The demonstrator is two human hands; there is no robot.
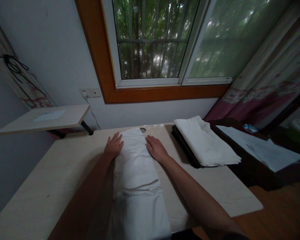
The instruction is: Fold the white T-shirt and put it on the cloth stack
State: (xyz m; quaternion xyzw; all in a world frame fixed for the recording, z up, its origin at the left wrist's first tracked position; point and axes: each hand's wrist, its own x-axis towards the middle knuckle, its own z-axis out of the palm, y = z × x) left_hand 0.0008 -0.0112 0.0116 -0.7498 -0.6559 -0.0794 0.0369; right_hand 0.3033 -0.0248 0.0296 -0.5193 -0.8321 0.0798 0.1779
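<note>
A long white cloth garment (137, 160), folded into a narrow strip, lies lengthwise on the wooden desk (72, 176). It looks like a pair of trousers, though its kind is not certain. Creases cross it near the middle, and its near end runs past the bottom of the view. My left hand (113, 146) rests at the strip's far left edge with fingers stretched out. On the opposite edge lies my right hand (155, 147), flat, fingers extended, touching or just beside the cloth. Neither hand grasps anything.
To the right sits a stack of folded white cloth (205, 141) over dark cloth (183, 146). A raised shelf (75, 115) with a paper (50, 115) stands at the back left. Behind are a socket (90, 93) and a window (157, 40). Dark furniture (242, 166) adjoins the desk's right side.
</note>
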